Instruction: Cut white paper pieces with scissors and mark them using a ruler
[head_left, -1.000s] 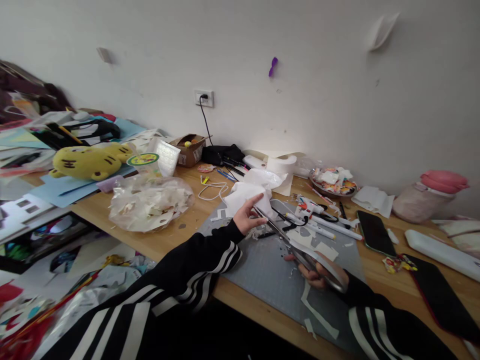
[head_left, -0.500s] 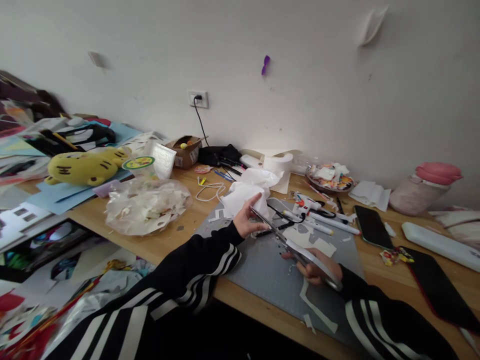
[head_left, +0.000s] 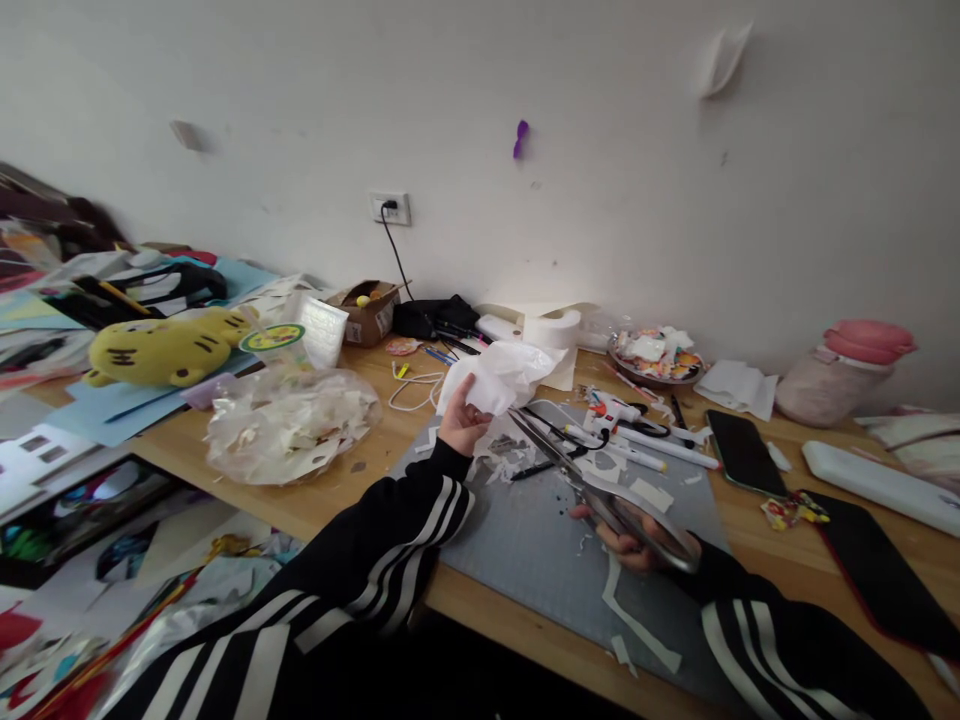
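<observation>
From my head camera, here's the bench: my right hand (head_left: 628, 545) is wrapped round the handles of the scissors (head_left: 596, 488), holding them over the grey mat (head_left: 510, 560), blades slanting up and away to my left. Whether those blades are parted, I can't tell from this angle.

And over to my left hand (head_left: 463, 425)! Thumb up, fingers curled, it's right at the near edge of the white paper (head_left: 487, 388), just beyond the scissor tips; I can't tell if it's pinching that paper or merely resting against it. Thin plastic (head_left: 536, 368) lies crumpled right behind.

Plenty on the mat, too: a curved paper strip (head_left: 637, 630) below my right hand, small scraps by the blades, and the glue gun (head_left: 611, 410) near the far edge with white markers (head_left: 671, 446) beside it.

Out on the wooden table (head_left: 315, 507), a clear bag of scraps (head_left: 292, 430) sits to the left, a yellow plush toy (head_left: 161, 350) lies beyond it, and off to the right there's a dark phone (head_left: 744, 452), with a pink-lidded jar (head_left: 832, 385) behind.
</observation>
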